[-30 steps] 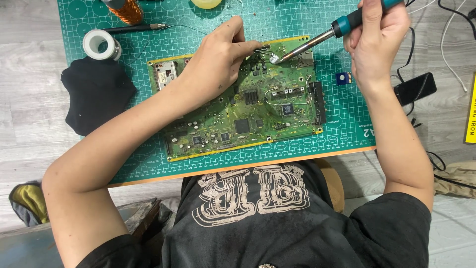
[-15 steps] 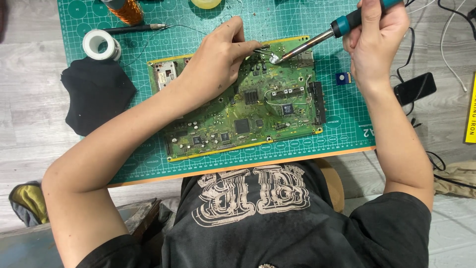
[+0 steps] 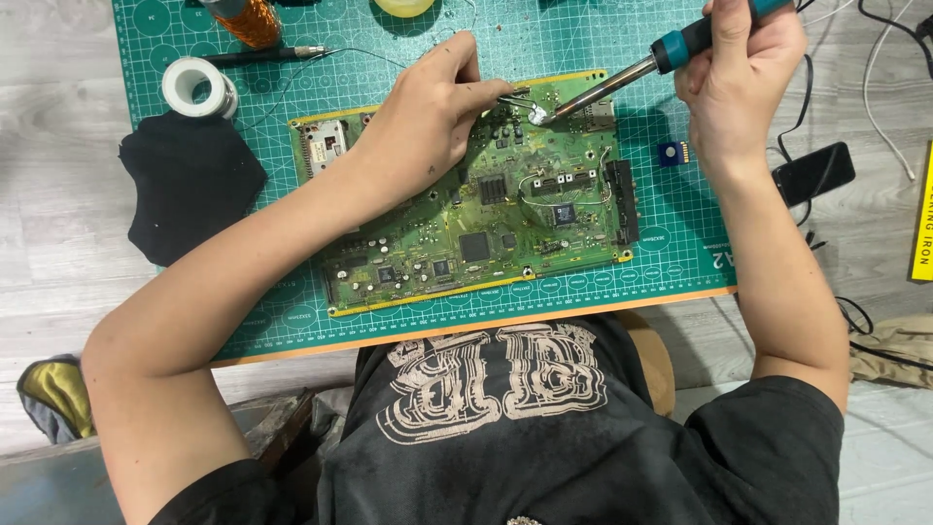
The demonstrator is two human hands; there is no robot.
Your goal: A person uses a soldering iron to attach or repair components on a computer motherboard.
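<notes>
Green cutting mat [image 3: 583, 39] lying under everything. On it, large green circuit board [image 3: 486, 228]; I am soldering at its far edge, middle step, I judge. My left hand [image 3: 423, 122] resting on board, fingers pinching thin solder wire toward joint. My right hand [image 3: 739, 68] closed around soldering iron [image 3: 622, 78], tip touching board beside wire. Next move needing steady tip, small wire feed. Right of board: yellow flat package [image 3: 923, 214] with dark print; small blue chip [image 3: 671, 153] on mat.

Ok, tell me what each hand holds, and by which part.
Right hand grips the soldering iron by its teal handle. Left hand pinches something thin over the circuit board; what it is cannot be told.
</notes>
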